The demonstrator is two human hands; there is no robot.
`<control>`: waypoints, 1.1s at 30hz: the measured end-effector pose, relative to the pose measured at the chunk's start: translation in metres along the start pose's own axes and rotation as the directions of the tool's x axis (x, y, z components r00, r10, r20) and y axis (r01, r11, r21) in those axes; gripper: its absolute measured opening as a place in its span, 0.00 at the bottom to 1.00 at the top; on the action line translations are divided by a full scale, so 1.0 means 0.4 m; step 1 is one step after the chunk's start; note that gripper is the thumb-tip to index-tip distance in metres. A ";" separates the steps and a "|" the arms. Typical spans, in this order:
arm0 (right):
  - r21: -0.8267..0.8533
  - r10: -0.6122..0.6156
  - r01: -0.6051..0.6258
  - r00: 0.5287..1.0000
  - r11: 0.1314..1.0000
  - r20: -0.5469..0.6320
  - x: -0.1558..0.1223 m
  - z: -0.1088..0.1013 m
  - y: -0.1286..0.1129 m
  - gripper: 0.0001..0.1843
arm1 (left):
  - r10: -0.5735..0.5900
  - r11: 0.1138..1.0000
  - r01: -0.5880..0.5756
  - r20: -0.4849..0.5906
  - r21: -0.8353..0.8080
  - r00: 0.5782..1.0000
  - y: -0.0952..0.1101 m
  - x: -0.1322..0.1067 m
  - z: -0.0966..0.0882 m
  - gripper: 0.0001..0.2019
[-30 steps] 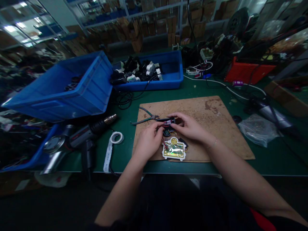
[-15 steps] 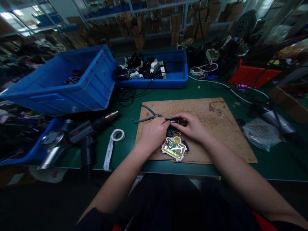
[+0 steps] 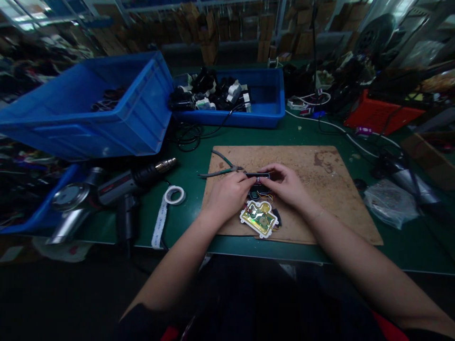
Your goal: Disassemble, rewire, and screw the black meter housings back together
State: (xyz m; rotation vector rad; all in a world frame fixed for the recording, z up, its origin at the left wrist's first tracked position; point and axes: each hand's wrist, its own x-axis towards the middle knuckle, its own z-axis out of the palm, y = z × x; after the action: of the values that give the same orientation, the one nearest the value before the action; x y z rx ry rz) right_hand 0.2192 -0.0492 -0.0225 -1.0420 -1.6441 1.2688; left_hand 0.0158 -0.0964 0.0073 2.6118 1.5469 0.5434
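Both hands meet over a small black rectangular housing [image 3: 263,188] on the brown board [image 3: 313,189]. My left hand [image 3: 230,192] has its fingers closed at the housing's left side, the fingertips pressing its middle. My right hand [image 3: 286,183] grips the right side, thumb at the middle and fingers behind the far edge. Something small and pale lies under the thumb and fingertips, too small to name. Thin coloured wires run from the housing toward a white-framed circuit board [image 3: 261,219] with a glossy yellow-green face, just nearer me. Green-handled pliers [image 3: 227,169] lie open beyond my left hand.
At left are a heat gun [image 3: 133,184], a roll of white tape [image 3: 174,195] and a big blue bin [image 3: 85,118]. Behind the board stands a blue tray [image 3: 245,118] of black and white parts. A plastic bag [image 3: 391,203] and a red box [image 3: 386,116] are at right.
The right fingers have shifted slightly, so more of the black housing shows between the hands. The whole view has moved a little; the pliers and circuit board stay in place.
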 end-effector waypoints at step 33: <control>0.038 0.057 -0.055 0.997 0.998 -0.054 0.015 0.023 0.009 0.16 | -0.420 0.905 0.402 -0.131 -0.141 0.898 0.080 -0.089 -0.023 0.19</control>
State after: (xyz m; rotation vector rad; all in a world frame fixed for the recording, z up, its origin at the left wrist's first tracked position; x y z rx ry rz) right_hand 0.2092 -0.0459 -0.0269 -1.0988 -1.5544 1.2903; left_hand 0.0240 -0.1441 0.0135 2.1090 1.9804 0.7820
